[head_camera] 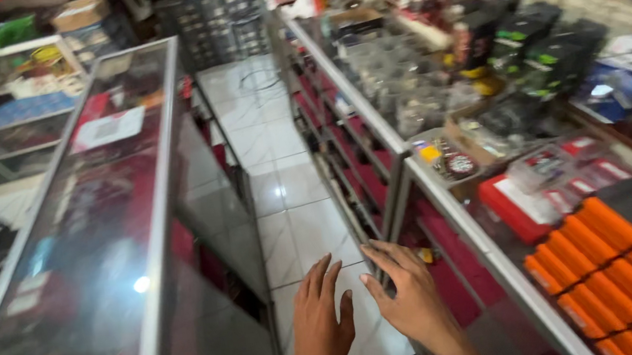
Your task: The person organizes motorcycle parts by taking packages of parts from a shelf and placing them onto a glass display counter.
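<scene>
- Both hands hang low over the aisle: the left hand (321,325) is spread flat with its fingers loose and holds nothing, hovering above the white tiled floor (288,203).
- Beside it, the right hand (408,294) is also unclenched, fingers fanned and empty; its fingertips reach toward the metal edge of the right display case (441,196), at or just beside the frame, though actual contact cannot be told.
- That case is a glass-topped counter in a thin aluminium frame. It looks stiff and heavy but fragile on its panes, and probably slick to bare skin, so the frame edge seems the safer place to take hold, not the glass.
- Under its top lie orange cylinders (610,265) packed side by side in a row, smooth and rounded, near the right hand but behind the pane.
- Further along sit flat red packets (515,204) and small clear plastic boxes (543,167), light-looking and glossy.
- Across the aisle stands the left display case (104,221), long and rectangular, its glass top reflective and blurred, with a pale sheet of paper (109,129) on or under it.
- Shelves (8,107) of mixed goods fill the far left, too blurred to identify.
</scene>
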